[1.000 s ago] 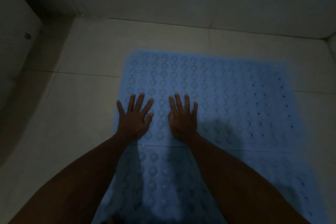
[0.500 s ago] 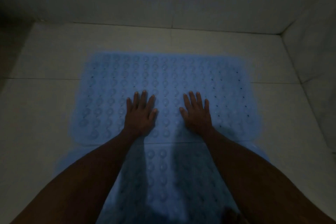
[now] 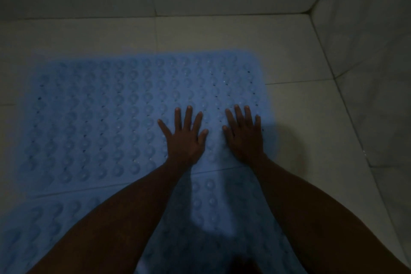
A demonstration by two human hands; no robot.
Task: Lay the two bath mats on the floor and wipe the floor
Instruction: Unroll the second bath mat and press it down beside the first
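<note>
Left hand [image 3: 182,140] and right hand [image 3: 244,138] flat, fingers spread, gripping nothing; pressing far bath mat [image 3: 100,118] near its right edge onto floor [image 3: 300,118], presumably seating it; near bath mat [image 3: 211,202] abutting.

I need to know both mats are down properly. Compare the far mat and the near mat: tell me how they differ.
The far mat shows nearly whole; the near mat is largely covered by the forearms and cut off by the frame. The left hand and right hand press flat on the far mat's right part; neither hand touches the near mat. Both are blue, bumpy, and lie flat on the tiled floor, edge to edge.
</note>
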